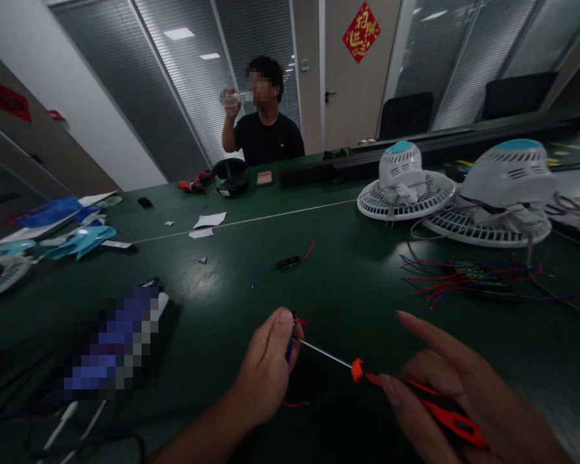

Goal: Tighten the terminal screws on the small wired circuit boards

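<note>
Near the middle of the head view, my left hand (268,361) is closed round a small dark part with red wires (301,322); most of it is hidden by my thumb and fingers. A bit of blue shows under those fingers. My right hand (454,380) grips an orange-and-black screwdriver (428,399), its index finger stretched out. The metal shaft points left, and its tip reaches the part in my left hand. Farther up the table lies a small dark board (289,262) with one red and one blue wire.
Several wired circuit boards (478,270) lie right, below two white fan housings (401,193). Blue plastic pieces (80,241), paper scraps (210,220) and a blurred-out device (111,341) lie left on the green table (212,341). Across it, a person (269,132) drinks from a bottle.
</note>
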### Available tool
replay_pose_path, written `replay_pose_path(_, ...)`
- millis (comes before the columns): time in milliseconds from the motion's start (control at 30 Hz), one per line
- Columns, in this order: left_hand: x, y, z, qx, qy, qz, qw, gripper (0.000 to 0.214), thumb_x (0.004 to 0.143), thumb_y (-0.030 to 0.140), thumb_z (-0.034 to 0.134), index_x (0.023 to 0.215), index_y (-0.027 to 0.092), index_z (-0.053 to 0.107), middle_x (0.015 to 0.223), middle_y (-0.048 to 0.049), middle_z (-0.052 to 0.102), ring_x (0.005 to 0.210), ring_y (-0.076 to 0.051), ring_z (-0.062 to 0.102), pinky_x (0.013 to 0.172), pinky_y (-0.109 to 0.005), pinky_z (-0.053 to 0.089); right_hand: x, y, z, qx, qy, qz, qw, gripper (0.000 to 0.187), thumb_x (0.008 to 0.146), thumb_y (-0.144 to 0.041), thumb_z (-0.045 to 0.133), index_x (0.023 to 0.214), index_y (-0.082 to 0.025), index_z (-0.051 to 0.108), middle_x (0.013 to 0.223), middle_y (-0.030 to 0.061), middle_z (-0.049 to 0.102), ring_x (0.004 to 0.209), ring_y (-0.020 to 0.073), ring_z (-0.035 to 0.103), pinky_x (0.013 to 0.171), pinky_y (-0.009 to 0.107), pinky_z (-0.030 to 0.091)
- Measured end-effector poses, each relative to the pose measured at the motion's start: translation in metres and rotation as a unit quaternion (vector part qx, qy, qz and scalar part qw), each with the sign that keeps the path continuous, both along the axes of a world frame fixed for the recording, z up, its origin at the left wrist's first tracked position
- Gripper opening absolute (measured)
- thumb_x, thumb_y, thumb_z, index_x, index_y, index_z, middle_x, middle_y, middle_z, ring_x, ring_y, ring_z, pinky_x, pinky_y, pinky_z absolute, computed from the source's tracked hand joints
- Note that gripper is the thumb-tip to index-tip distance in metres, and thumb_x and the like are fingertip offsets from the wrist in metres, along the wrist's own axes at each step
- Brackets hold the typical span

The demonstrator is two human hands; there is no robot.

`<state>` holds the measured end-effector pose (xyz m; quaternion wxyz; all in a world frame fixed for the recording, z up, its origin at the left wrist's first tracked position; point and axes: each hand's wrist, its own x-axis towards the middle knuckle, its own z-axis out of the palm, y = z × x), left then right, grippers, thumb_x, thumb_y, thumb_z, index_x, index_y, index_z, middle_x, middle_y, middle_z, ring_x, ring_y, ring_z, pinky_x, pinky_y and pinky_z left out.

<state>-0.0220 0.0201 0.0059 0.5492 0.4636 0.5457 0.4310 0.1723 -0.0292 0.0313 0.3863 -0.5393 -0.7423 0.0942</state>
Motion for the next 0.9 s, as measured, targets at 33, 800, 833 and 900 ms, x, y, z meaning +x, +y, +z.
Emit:
replay_pose_path(33, -0.0003, -0.0001, -0.0003, 0.002, 0.002, -0.001, 1.000, 0.036, 0.085, 0.047, 0.038, 0.068, 0.019, 0.053, 0.058, 0.0043, 0.042, 0.050, -0.010, 0.039, 0.044, -0.019, 0.031, -0.0001, -0.0002, -0.0003, -0.001, 0.000, -0.003, 1.000, 0.042, 0.086, -0.033, 0.040, 0.126, -0.020, 0.034, 0.054, -0.0067, 0.055, 0.037, 0.0088, 0.054, 0.039, 0.020, 0.043)
replay_pose_path(800, 0.0004, 0.0003, 0.0005, -0.012, 0.005, 0.016, 1.000, 0.037, 0.084, 0.048, 0.040, 0.067, 0.018, 0.054, 0.063, 0.0034, 0.045, 0.055, -0.009, 0.041, 0.047, -0.017, 0.035, -0.0035, -0.0019, 0.0003, 0.007, 0.031, 0.000, 1.000, 0.047, 0.084, -0.030, 0.044, 0.129, -0.021, 0.033, 0.062, -0.0025, 0.063, 0.044, 0.0122, 0.058, 0.040, 0.022, 0.046)
replay_pose_path(833, 0.0005, 0.0003, 0.0002, -0.012, 0.001, 0.018, 1.000, 0.037, 0.084, 0.048, 0.040, 0.067, 0.018, 0.054, 0.063, 0.0033, 0.045, 0.055, -0.009, 0.042, 0.047, -0.017, 0.035, -0.0031, -0.0021, 0.0002, 0.008, 0.032, -0.001, 0.999, 0.048, 0.083, -0.030, 0.044, 0.129, -0.022, 0.033, 0.063, -0.0025, 0.063, 0.044, 0.0122, 0.059, 0.040, 0.022, 0.046)
replay_pose_path(900, 0.0006, 0.0004, -0.0006, -0.011, -0.004, 0.017, 1.000, 0.036, 0.084, 0.048, 0.041, 0.068, 0.018, 0.054, 0.063, 0.0033, 0.045, 0.054, -0.009, 0.042, 0.046, -0.017, 0.035, -0.0016, -0.0015, -0.0001, 0.010, 0.036, -0.003, 0.999, 0.050, 0.082, -0.029, 0.046, 0.130, -0.022, 0.032, 0.063, -0.0031, 0.062, 0.043, 0.0115, 0.058, 0.041, 0.022, 0.047)
